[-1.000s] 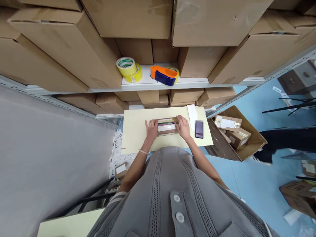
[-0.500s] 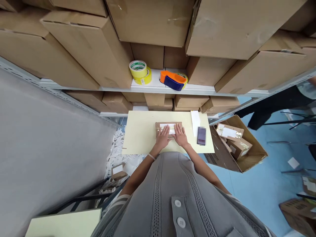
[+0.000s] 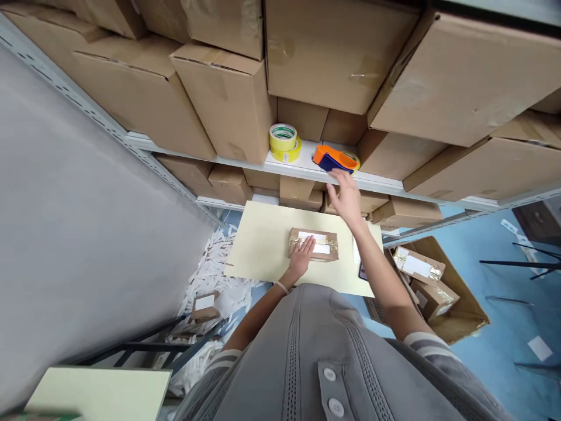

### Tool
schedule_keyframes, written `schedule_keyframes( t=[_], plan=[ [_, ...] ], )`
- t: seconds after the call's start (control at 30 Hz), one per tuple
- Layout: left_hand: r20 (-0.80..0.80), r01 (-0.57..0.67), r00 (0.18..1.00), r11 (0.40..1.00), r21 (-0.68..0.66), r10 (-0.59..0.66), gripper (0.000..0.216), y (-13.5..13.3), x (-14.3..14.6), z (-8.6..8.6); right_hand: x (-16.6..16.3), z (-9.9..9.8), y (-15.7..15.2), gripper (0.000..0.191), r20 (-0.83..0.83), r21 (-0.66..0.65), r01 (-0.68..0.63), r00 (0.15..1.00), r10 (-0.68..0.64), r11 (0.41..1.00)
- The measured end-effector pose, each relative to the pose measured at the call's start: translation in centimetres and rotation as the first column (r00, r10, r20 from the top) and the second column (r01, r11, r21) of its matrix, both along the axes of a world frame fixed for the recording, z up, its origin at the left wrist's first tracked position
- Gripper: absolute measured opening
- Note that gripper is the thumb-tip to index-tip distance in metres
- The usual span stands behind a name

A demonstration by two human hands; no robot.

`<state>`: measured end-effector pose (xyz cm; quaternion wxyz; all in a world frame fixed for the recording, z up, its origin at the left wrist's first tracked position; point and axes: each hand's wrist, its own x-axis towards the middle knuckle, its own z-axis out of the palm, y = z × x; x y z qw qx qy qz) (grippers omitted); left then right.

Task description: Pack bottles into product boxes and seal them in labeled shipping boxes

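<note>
the left hand (image 3: 301, 257) lies flat, fingers together, on a small taped box (image 3: 314, 244) in the middle of the pale counter (image 3: 258, 245). farther off, the right hand (image 3: 348, 196) is raised with fingers apart, empty, just below the orange tape dispenser (image 3: 333, 158) on the shelf (image 3: 245, 161), beside yellow tape rolls (image 3: 284, 142).

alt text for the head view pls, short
A person's right hand reaches up toward an orange tape dispenser on a shelf, while the left hand rests on a small cardboard box on a pale table.
</note>
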<state>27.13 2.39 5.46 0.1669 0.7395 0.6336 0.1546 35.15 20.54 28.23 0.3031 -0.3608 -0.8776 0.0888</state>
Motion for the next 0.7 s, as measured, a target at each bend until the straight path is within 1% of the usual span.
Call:
schedule_keyframes(
  t=[0.03,0.1,0.17,0.23,0.3,0.37,0.47,0.53,0.6,0.67,0.7],
  plan=[
    [-0.004,0.0,1.0,1.0,0.002,0.0,0.075,-0.1,0.0,0.0,-0.7,0.7,1.4,0.041,-0.008,0.037,0.04,0.999,-0.04,0.999],
    [-0.013,-0.001,1.0,1.0,0.01,0.001,0.074,-0.2,-0.1,-0.1,-1.8,1.0,4.1,0.043,0.004,0.07,0.128,0.992,-0.129,0.989],
    [-0.024,0.001,1.0,1.0,0.027,-0.001,0.073,-0.2,-0.1,-0.2,-2.3,0.4,6.4,0.044,0.055,0.061,0.182,0.981,-0.185,0.981],
    [-0.042,0.002,0.999,0.998,0.061,0.0,0.073,-0.3,-0.2,-0.3,-2.5,-0.3,8.0,0.047,0.115,0.034,0.216,0.969,-0.218,0.976],
    [-0.065,-0.003,0.998,0.995,0.103,0.01,0.073,-0.4,-0.1,-0.3,-2.5,-0.7,8.9,0.052,0.168,0.011,0.265,0.95,-0.263,0.964],
    [-0.089,-0.015,0.996,0.99,0.14,0.028,0.075,-0.4,-0.1,-0.4,-2.6,-0.4,9.3,0.058,0.238,0.006,0.322,0.919,-0.314,0.947],
    [-0.115,-0.027,0.992,0.983,0.179,0.048,0.08,-0.5,0.0,-0.3,-2.4,1.4,9.7,0.064,0.335,0.013,0.346,0.882,-0.33,0.938],
    [-0.113,-0.029,0.992,0.98,0.196,0.052,0.08,-0.5,0.0,-0.4,-1.8,3.2,9.9,0.066,0.306,0.009,0.341,0.894,-0.327,0.94],
    [-0.096,-0.029,0.994,0.979,0.202,0.049,0.081,-0.4,-0.1,-0.4,-0.5,5.0,9.7,0.07,0.199,-0.023,0.322,0.929,-0.311,0.946],
    [-0.077,-0.027,0.996,0.98,0.197,0.043,0.082,-0.4,-0.2,-0.3,1.3,5.9,9.0,0.073,0.092,-0.116,0.29,0.955,-0.281,0.95],
    [-0.069,-0.022,0.997,0.982,0.189,0.036,0.082,-0.3,-0.2,-0.3,2.3,5.7,8.5,0.073,0.056,-0.19,0.273,0.962,-0.267,0.943]
  ],
)
